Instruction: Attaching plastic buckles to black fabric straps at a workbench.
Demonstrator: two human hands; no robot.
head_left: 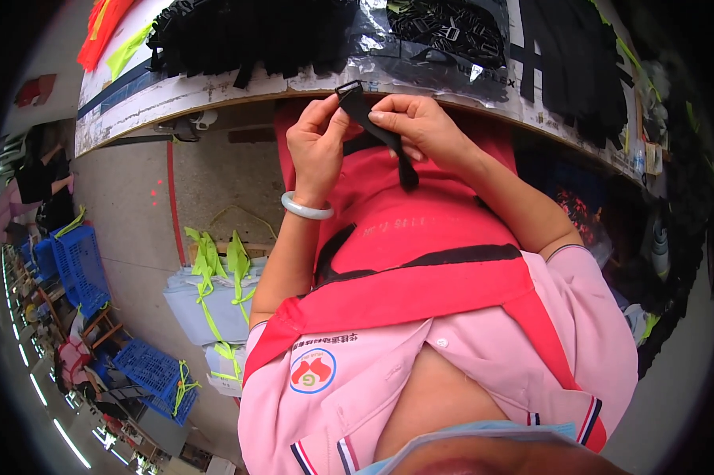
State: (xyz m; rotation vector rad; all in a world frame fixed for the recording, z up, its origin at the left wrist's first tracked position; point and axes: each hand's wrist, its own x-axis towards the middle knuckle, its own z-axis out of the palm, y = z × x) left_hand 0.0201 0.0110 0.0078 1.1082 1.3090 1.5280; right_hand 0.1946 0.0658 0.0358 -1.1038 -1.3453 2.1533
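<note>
Above my lap, near the table's front edge, both hands work on one piece of black webbing. My left hand [319,146], with a pale bangle at the wrist, pinches the strap's upper end by a black rectangular buckle [349,89]. The buckle points up and away from me. My right hand [424,131] grips the black strap [384,133] a little to the right, thumb and forefinger closed on it. From there the strap's lower end hangs over my red apron [428,214]. Whether the webbing is threaded fully through the buckle, I cannot tell.
Piles of black straps [246,39] lie on the white worktable [127,119], beside a clear bag of black buckles [452,36]. Left of me are a grey bundle with neon-green ties [206,301] and blue crates [80,265]. Another person [36,186] is at the far left.
</note>
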